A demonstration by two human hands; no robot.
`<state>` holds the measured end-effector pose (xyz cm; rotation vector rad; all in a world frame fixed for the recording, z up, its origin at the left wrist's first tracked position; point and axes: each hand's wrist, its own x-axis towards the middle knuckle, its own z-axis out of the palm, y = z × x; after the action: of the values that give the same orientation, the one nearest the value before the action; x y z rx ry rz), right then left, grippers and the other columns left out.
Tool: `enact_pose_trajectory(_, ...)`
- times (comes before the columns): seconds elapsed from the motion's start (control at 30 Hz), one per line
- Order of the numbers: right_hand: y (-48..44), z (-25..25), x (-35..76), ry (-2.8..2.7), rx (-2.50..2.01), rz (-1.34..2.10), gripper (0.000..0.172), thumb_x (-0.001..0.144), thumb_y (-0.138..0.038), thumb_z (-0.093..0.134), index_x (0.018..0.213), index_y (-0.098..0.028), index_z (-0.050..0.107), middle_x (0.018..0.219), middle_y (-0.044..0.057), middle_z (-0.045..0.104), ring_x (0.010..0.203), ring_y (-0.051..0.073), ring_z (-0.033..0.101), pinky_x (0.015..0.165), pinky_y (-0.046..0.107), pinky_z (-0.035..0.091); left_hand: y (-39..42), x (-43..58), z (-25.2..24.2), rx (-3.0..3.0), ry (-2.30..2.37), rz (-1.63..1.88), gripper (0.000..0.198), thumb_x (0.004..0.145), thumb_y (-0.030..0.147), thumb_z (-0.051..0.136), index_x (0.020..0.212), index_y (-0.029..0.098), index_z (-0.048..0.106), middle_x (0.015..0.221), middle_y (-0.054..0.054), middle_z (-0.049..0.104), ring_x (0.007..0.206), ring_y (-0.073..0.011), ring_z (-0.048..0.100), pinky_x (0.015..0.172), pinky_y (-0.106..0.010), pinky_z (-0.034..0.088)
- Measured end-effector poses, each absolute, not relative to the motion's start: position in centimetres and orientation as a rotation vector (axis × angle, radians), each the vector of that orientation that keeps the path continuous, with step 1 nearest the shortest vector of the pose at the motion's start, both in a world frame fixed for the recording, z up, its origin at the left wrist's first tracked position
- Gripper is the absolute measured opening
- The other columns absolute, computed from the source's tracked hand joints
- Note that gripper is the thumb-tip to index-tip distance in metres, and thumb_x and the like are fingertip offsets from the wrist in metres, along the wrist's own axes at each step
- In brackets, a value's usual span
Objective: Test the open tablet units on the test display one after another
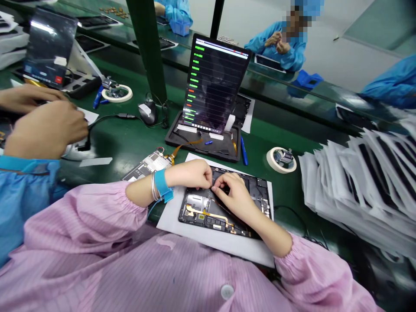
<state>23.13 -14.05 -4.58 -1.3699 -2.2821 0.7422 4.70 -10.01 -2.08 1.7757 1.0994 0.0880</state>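
Observation:
An opened tablet housing [211, 215] lies on a white sheet [175, 212] before me, its inner boards and an orange flex cable [212, 215] exposed. My left hand [195, 173], with a blue wrist strap on its wrist, is curled shut over the housing's upper edge. Close beside it, my right hand [234, 193] has thumb and forefinger pinched together above the middle of the housing. Whatever sits between the fingers of either hand is too small or hidden to make out. Left of the housing lies a loose circuit board [152, 164] with an orange ribbon.
Behind stands a lit screen [216, 82] in a black tray [208, 145], a blue pen [244, 151] beside it. Tape rolls [281, 159], a mouse [147, 112] and stacked white sleeves [360, 186] surround the area. A co-worker's hands [45, 117] are at left; others sit opposite.

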Motion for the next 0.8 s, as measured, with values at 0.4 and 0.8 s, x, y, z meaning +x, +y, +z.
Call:
enact_pose_trajectory(0.4,-14.07,-4.31,22.95,-2.280,-1.387,0.732,0.008,0.081,-0.021,0.061,0.073,-0.020,0.057,0.075,-0.001,0.056,0.079,0.017,0.048,0.073,0.030,0.033,-10.30,4.80,-1.79,1.848,1.142,0.096,0.018,0.062,0.018,0.053,0.072,0.015,0.068,0.063,-0.001,0.066,0.055,-0.0119,0.057,0.049,-0.019,0.039)
enact_pose_trajectory(0.8,-13.94,-4.31,23.01,-2.247,-1.388,0.770,0.006,0.076,-0.015,0.057,0.072,-0.020,0.056,0.074,-0.001,0.057,0.079,0.018,0.049,0.074,0.030,0.034,-10.83,5.29,-1.80,1.955,1.140,0.167,0.015,0.064,0.020,0.058,0.070,0.015,0.070,0.064,-0.001,0.067,0.058,-0.0118,0.056,0.051,-0.020,0.037)
